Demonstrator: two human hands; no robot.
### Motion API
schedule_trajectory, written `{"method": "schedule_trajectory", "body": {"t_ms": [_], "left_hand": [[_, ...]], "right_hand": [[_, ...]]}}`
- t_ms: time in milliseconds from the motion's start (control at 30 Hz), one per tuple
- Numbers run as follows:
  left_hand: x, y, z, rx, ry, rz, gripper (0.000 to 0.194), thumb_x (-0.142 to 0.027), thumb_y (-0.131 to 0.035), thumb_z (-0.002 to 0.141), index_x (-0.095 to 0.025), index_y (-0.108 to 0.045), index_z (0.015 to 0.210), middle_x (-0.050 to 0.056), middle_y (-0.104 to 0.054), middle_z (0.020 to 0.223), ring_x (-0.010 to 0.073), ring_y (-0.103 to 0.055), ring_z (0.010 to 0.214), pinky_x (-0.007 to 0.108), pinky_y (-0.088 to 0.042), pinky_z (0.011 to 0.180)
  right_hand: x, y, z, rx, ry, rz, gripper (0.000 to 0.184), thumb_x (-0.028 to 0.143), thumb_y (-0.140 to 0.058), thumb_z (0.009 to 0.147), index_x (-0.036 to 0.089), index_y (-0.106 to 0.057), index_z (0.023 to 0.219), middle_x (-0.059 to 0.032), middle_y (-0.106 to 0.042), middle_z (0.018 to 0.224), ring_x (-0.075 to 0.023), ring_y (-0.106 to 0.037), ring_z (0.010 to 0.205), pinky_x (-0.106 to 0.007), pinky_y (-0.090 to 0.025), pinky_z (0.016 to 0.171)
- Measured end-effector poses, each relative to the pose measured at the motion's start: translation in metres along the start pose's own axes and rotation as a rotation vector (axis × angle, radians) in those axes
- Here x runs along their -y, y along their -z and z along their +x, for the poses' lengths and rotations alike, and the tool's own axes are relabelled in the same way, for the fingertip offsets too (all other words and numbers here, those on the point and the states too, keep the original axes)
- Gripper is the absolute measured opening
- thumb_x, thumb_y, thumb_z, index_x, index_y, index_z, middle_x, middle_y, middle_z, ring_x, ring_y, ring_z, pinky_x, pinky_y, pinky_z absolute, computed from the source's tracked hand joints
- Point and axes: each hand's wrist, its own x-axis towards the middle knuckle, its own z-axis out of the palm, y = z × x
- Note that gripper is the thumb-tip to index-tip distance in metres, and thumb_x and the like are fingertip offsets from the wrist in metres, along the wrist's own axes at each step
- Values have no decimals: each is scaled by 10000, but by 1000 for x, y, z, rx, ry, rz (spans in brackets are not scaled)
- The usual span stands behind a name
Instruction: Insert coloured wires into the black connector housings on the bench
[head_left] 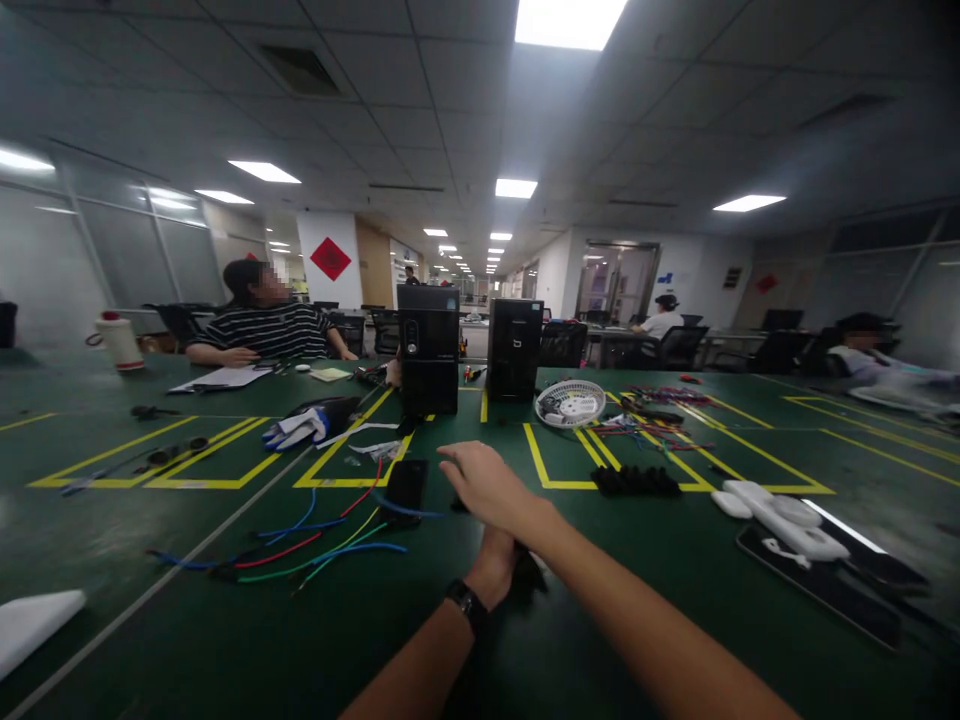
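Observation:
My right hand (480,482) reaches across over my left, its fingers stretched toward the left above the green table. No object shows in it. Below its wrist, my left hand (491,570) wears a black watch (466,603); its fingers are hidden behind the right arm. A dark, ragged-looking thing (529,580) lies beside the left hand, too dim to name. Just left of my right fingers is a black phone-like slab (405,492). Loose red, green and blue wires (322,545) spread out beside it, some crossing the slab.
Two black computer towers (429,350) stand ahead. A white basket (570,403), a wire bundle (660,415) and black clustered pieces (636,481) lie right; white devices (787,520) sit farther right. Gloves (304,425) lie left. A person in a striped shirt (274,330) sits across.

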Motion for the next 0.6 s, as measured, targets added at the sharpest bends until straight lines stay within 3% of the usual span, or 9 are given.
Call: {"method": "schedule_trajectory", "body": {"t_ms": [133,267,333,467,500,533,600], "left_hand": [[-16,12,17,-105,-13,-29,330,-481,-531,808,-173,-573,920,36,-630,827,163,-607,738,256,-471,606],[-30,13,29,-67,88,101,390,-492,-394,893,-148,-575,935,63,-631,798,163,-623,711,264,-485,615],[-44,18,32,-23,18,321,403,-487,-364,902,-150,-581,942,77,-637,803,180,-626,709,297,-495,635],[-79,48,41,-140,-547,1070,261,-345,-449,872,-180,-613,991,99,-624,996,231,-581,948,392,-447,877],[-85,57,43,-132,-626,1238,252,-306,-456,863,-181,-625,1002,105,-611,1039,244,-550,1009,413,-411,932],[-88,65,46,-86,-647,1375,254,-279,-461,854,-177,-638,1006,111,-601,1061,254,-526,1043,426,-382,965],[-89,78,50,80,-561,1536,267,-264,-479,842,-168,-651,1022,120,-591,1062,254,-524,1031,425,-379,968]], "right_hand": [[-36,5,-49,1,-28,66,443,287,-587,847,178,-524,1272,-92,-570,1270,-202,-491,1196,-343,-353,1028],[-69,12,-77,62,-38,102,586,265,-713,745,223,-505,1291,-74,-592,1229,-216,-529,1143,-363,-378,993],[-83,7,-77,18,-60,79,537,272,-726,737,220,-549,1240,-64,-617,1184,-212,-552,1105,-349,-389,974],[-113,-12,-64,2,-179,11,516,353,-725,738,175,-588,1203,-93,-639,1142,-231,-577,1063,-342,-414,937],[-119,-18,-60,26,-198,-3,514,367,-724,737,167,-598,1193,-99,-646,1131,-239,-580,1057,-343,-418,928],[-124,-25,-55,55,-203,-12,507,376,-721,739,163,-607,1184,-102,-651,1125,-245,-581,1057,-342,-420,925],[-130,-37,-47,86,-189,-17,485,386,-707,752,167,-616,1176,-101,-656,1124,-249,-577,1067,-335,-417,926]]}}
